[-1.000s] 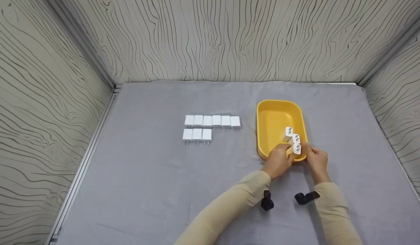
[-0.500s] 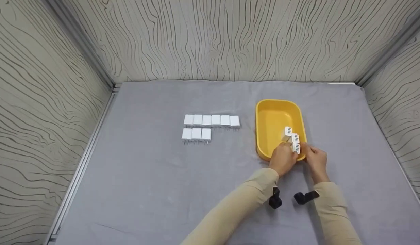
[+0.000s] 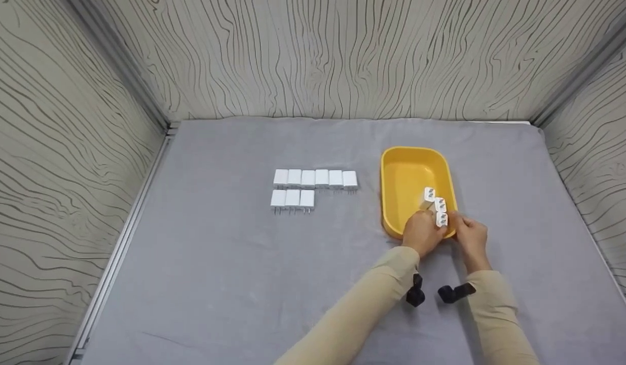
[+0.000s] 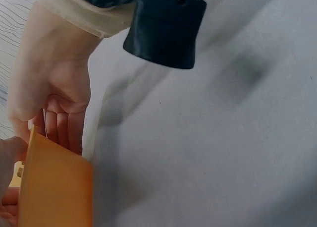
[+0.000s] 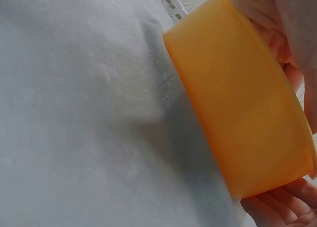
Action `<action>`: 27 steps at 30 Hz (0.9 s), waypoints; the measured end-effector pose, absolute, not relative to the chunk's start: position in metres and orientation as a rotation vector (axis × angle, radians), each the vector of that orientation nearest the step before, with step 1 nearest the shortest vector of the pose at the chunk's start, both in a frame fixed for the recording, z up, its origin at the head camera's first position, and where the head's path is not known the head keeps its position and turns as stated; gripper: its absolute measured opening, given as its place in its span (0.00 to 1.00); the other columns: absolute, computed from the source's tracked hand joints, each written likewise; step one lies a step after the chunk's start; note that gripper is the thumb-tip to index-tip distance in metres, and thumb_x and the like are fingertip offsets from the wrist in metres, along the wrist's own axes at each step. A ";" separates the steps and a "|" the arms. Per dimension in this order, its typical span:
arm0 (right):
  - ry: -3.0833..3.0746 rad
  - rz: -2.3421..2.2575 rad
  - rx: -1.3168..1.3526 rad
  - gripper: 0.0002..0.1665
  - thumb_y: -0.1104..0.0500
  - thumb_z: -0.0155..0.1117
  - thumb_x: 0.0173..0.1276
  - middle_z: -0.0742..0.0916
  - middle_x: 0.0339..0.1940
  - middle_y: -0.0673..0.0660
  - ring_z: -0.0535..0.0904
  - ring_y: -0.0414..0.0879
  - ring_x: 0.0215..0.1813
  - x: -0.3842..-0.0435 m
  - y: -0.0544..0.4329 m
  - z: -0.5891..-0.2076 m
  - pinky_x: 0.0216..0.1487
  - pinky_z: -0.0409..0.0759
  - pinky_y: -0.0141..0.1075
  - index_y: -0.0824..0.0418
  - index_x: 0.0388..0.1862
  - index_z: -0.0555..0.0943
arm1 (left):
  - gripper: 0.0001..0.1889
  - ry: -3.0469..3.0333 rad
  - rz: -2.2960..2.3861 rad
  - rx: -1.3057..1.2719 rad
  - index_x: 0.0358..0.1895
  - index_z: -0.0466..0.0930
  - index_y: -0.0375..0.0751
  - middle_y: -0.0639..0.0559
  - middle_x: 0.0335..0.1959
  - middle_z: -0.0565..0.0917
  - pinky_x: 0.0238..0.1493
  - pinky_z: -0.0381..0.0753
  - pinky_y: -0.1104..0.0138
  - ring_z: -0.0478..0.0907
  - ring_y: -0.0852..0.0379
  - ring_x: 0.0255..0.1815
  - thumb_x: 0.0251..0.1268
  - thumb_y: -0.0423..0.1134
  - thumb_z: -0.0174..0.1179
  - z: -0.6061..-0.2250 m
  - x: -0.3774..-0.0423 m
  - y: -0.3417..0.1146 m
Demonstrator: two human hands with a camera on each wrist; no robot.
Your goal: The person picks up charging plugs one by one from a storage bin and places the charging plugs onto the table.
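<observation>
In the head view, my left hand (image 3: 423, 234) reaches over the near end of a yellow bin (image 3: 387, 203). It grips the nearest white plug charger (image 3: 441, 219), thumb and fingers curled about its lower part, which they hide. Two more chargers stand beside it in the bin, a middle one (image 3: 440, 205) and a far one (image 3: 429, 194), all with prongs up. My right hand (image 3: 471, 238) pinches the bin's rim at the near right corner, also seen in the left wrist view, where that hand (image 4: 57, 83) has fingers outside the wall. The right wrist view shows the bin's outer wall (image 5: 237, 98) close up.
Left of the bin, white chargers lie flat side by side on the grey cloth (image 3: 231, 284), prongs toward me: a longer back row (image 3: 315, 178) and a front row of three (image 3: 292, 198). Patterned panels (image 3: 313, 56) enclose the table at the back and sides.
My left hand has shifted a little to the right and closed in round the nearest charger. The right hand, the bin and the rows of chargers have stayed put.
</observation>
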State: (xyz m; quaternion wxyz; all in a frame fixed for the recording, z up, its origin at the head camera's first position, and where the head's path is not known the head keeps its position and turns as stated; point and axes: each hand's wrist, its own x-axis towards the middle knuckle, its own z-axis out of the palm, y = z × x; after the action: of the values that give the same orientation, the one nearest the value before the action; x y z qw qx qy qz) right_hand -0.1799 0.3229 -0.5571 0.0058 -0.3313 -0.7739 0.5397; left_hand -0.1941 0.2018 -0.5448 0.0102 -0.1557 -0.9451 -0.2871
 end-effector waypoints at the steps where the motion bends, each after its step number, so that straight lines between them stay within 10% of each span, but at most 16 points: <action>1: -2.423 1.688 -1.039 0.35 0.42 0.56 0.68 0.77 0.22 0.32 0.72 0.27 0.28 -0.180 0.323 -0.557 0.30 0.75 0.20 0.71 0.59 0.77 | 0.08 -2.948 -0.883 -0.490 0.30 0.83 0.47 0.58 0.27 0.86 0.33 0.78 0.74 0.82 0.62 0.30 0.58 0.47 0.64 -0.545 -0.194 0.202; 17: -2.392 1.663 -0.993 0.28 0.44 0.58 0.68 0.76 0.17 0.32 0.72 0.27 0.24 -0.177 0.322 -0.556 0.28 0.75 0.21 0.68 0.50 0.83 | 0.16 -3.105 -0.581 -0.360 0.26 0.83 0.54 0.62 0.22 0.84 0.28 0.75 0.74 0.81 0.65 0.27 0.61 0.60 0.60 -0.543 -0.196 0.207; 27: -2.417 1.691 -1.005 0.33 0.43 0.56 0.69 0.77 0.22 0.31 0.71 0.26 0.27 -0.178 0.323 -0.556 0.30 0.76 0.20 0.69 0.60 0.75 | 0.12 -3.199 -0.694 -0.316 0.30 0.83 0.55 0.62 0.25 0.85 0.30 0.75 0.73 0.81 0.65 0.28 0.62 0.57 0.60 -0.539 -0.198 0.209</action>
State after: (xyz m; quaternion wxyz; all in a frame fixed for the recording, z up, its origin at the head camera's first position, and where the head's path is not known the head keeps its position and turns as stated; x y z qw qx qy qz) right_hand -0.1779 0.3228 -0.5557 0.0126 -0.3226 -0.7755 0.5426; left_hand -0.1978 0.2092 -0.5389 -0.0736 -0.0959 -0.9701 -0.2104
